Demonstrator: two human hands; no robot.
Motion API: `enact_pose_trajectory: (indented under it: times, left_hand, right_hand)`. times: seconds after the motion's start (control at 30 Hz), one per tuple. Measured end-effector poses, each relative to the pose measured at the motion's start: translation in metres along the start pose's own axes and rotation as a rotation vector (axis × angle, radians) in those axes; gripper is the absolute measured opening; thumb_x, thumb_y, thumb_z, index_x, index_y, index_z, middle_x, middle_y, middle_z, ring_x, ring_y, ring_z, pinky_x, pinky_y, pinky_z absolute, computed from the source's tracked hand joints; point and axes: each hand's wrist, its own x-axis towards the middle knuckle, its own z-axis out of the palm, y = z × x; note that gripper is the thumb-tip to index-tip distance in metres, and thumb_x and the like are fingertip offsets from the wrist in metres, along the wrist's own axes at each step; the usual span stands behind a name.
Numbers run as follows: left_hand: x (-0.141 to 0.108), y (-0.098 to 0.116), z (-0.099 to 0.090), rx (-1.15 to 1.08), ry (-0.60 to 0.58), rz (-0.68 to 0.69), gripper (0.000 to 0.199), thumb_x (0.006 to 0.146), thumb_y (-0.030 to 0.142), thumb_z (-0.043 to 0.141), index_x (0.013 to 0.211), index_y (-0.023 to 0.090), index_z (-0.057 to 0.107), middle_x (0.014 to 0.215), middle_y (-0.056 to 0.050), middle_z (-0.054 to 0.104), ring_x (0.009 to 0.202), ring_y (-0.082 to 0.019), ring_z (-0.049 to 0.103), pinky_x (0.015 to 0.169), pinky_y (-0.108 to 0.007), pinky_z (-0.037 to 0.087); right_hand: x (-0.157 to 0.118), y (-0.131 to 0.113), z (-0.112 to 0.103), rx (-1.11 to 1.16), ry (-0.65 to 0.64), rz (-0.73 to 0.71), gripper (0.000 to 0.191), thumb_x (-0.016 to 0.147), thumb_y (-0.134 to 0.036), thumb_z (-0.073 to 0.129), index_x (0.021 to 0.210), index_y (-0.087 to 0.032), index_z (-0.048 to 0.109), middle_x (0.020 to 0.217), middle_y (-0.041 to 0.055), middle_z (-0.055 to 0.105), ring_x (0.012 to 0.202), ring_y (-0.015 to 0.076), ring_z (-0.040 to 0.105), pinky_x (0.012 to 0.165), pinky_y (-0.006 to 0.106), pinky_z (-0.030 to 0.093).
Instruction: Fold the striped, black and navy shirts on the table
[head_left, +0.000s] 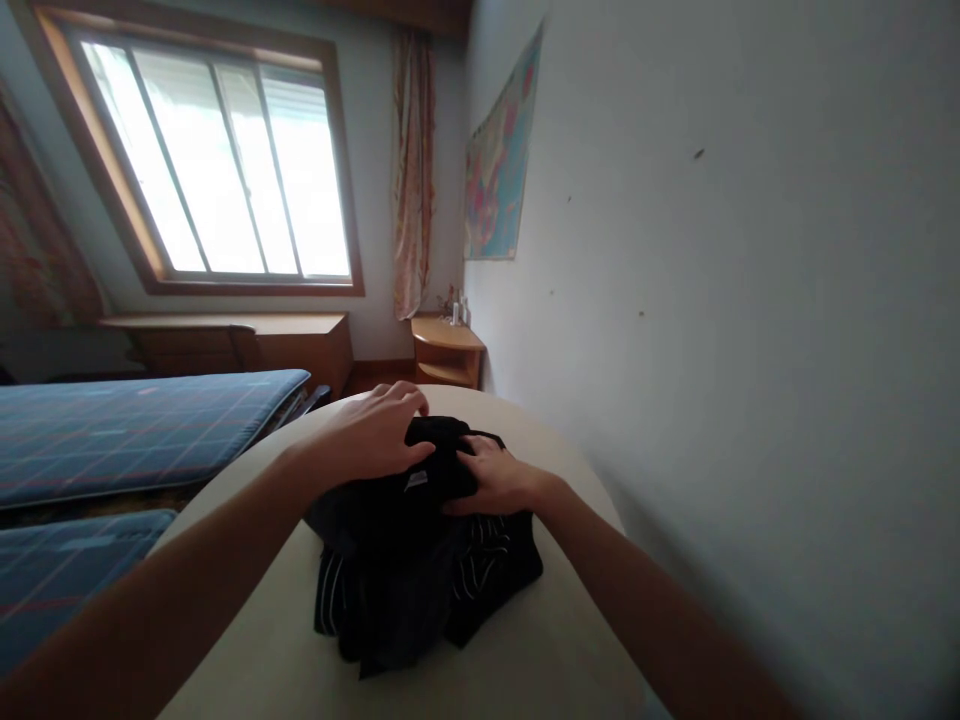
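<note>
A bundled black garment [405,560] with thin white stripes on its sides lies on a round, cream-coloured table [577,620]. A small pale label [415,481] shows near its upper middle. My left hand [379,430] is at the garment's upper left edge, thumb apart from the curved fingers, with the thumb touching the cloth. On the upper right part rests my right hand [499,475], its fingers and thumb spread over the fabric. Both hands look open. The cloth is dark, so its folds and exact kind are hard to make out.
Beds with blue plaid mattresses [150,425] stand to the left. The white wall [750,330] runs close along the right side, bearing a map [501,165]. Behind are a small wooden corner cabinet [448,335], a desk [307,330] and a bright window [225,165].
</note>
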Motion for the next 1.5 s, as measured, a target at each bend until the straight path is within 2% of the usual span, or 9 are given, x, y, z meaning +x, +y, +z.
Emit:
enact_pose_trajectory:
  times: [0.07,0.13,0.2,0.27,0.43,0.63,0.8,1.2,1.5]
  left_hand:
    - [-0.005,0.004,0.013,-0.033,-0.033,0.075,0.078,0.076,0.053,0.067,0.145,0.024,0.044,0.158,-0.012,0.034,0.140,-0.035,0.039,0.109,-0.045,0.036]
    - [-0.012,0.012,0.036,-0.067,-0.228,0.091,0.114,0.064,0.063,0.074,0.157,0.026,0.019,0.165,-0.014,0.015,0.146,-0.042,0.024,0.111,-0.054,0.032]
    - [-0.021,0.022,0.064,-0.024,-0.335,0.069,0.131,0.055,0.067,0.079,0.159,0.028,0.008,0.164,-0.017,0.015,0.145,-0.052,0.015,0.108,-0.068,0.027]
    - [-0.031,0.033,0.090,0.069,-0.274,0.031,0.141,0.047,0.068,0.083,0.159,0.027,0.010,0.162,-0.023,0.018,0.144,-0.056,0.006,0.107,-0.075,0.016]
    - [-0.050,0.052,0.130,0.132,-0.098,0.079,0.132,0.043,0.078,0.079,0.156,0.037,0.024,0.162,-0.020,0.018,0.143,-0.058,-0.002,0.105,-0.079,0.002]
    - [-0.030,0.047,0.143,0.150,-0.027,-0.092,0.108,0.056,0.067,0.078,0.151,0.037,0.037,0.160,-0.019,0.026,0.143,-0.058,0.010,0.105,-0.076,0.008]
    - [0.002,0.005,0.141,0.173,-0.068,-0.321,0.099,0.062,0.061,0.075,0.150,0.033,0.040,0.158,-0.021,0.030,0.141,-0.060,0.014,0.102,-0.077,0.011]
    - [0.020,-0.172,0.139,0.196,-0.114,-0.755,0.096,0.066,0.066,0.070,0.149,0.026,0.042,0.155,-0.030,0.029,0.137,-0.063,0.020,0.097,-0.075,0.023]
    - [0.013,-0.206,0.132,0.040,0.001,-0.680,0.103,0.073,0.074,0.066,0.148,0.008,0.038,0.153,-0.026,0.033,0.135,-0.067,0.006,0.098,-0.079,0.013]
  right_hand:
    - [0.002,-0.008,0.014,-0.025,0.006,-0.041,0.099,0.069,-0.066,0.074,0.152,-0.026,0.038,0.163,0.0159,0.019,0.148,0.0449,0.009,0.117,0.065,0.011]
    - [0.001,-0.010,0.023,0.011,-0.011,-0.100,0.103,0.070,-0.061,0.076,0.155,-0.023,0.031,0.164,0.0174,0.013,0.150,0.0432,0.002,0.117,0.065,0.003]
    - [-0.003,-0.003,0.025,0.110,-0.056,-0.168,0.106,0.070,-0.057,0.078,0.156,-0.021,0.028,0.164,0.0174,0.011,0.151,0.0397,0.001,0.119,0.061,0.002]
    - [-0.010,0.014,0.022,0.254,-0.108,-0.232,0.098,0.070,-0.054,0.079,0.152,-0.021,0.037,0.165,0.0147,0.014,0.151,0.0360,0.004,0.121,0.055,0.007]
    - [-0.012,0.075,0.017,0.711,0.088,-0.176,0.040,0.087,-0.036,0.062,0.125,-0.021,0.061,0.133,0.0088,0.061,0.125,0.0243,0.055,0.109,0.043,0.040]
    - [0.028,0.107,0.051,0.603,0.367,0.257,0.026,0.087,-0.026,0.058,0.110,-0.015,0.064,0.113,0.0130,0.069,0.103,0.0226,0.066,0.093,0.038,0.051]
    - [0.041,0.101,0.090,0.353,0.536,0.322,0.042,0.093,-0.035,0.050,0.130,-0.014,0.056,0.134,0.0152,0.059,0.126,0.0238,0.054,0.108,0.039,0.041]
    - [0.019,0.098,0.104,0.024,0.255,0.325,0.052,0.100,-0.042,0.036,0.140,-0.013,0.053,0.151,0.0126,0.045,0.143,0.0233,0.035,0.120,0.037,0.019]
    - [0.017,0.092,0.108,-0.047,0.174,0.365,0.056,0.101,-0.046,0.032,0.146,-0.017,0.046,0.160,0.0096,0.032,0.149,0.0248,0.023,0.121,0.042,0.011]
